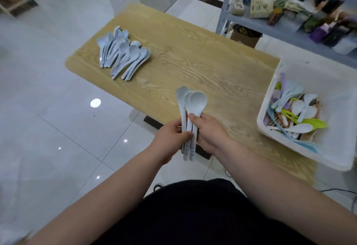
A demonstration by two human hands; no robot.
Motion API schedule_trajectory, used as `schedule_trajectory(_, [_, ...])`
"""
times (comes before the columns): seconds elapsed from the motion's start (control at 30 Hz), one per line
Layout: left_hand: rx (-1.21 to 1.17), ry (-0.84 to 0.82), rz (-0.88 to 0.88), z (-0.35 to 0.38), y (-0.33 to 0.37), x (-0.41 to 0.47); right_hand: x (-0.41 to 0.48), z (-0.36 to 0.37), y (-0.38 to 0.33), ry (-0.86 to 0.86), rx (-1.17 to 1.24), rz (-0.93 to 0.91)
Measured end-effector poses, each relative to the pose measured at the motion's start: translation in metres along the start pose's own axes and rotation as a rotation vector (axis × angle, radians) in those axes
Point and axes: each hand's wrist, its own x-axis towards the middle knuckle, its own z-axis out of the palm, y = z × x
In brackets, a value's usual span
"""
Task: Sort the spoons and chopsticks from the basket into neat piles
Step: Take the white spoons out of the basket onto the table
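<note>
A person's left hand [170,135] and right hand [209,133] close together around a small bundle of pale blue spoons [190,113], bowls pointing toward 12 o'clock, held above the near edge of the wooden surface [202,64]. At 10 o'clock, a sorted pile of matching blue spoons [120,53] lies fanned on the wood. At 3 o'clock, the white basket [270,99] holds mixed coloured spoons and wooden chopsticks [280,121].
</note>
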Motion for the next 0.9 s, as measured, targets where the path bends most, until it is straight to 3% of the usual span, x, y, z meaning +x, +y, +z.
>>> schedule_trajectory(0.23, [0.042,-0.045,-0.051,-0.058,-0.002,0.024,0.035,0.046,0.005,0.025,-0.007,0.007])
schedule_trajectory(0.67, [0.358,0.025,-0.094,-0.117,0.052,0.121,0.154,0.086,-0.039,0.029,-0.035,0.026])
schedule_trajectory(0.9, [0.409,-0.037,-0.113,-0.177,0.054,0.170,0.210,0.124,-0.046,0.103,-0.036,0.066])
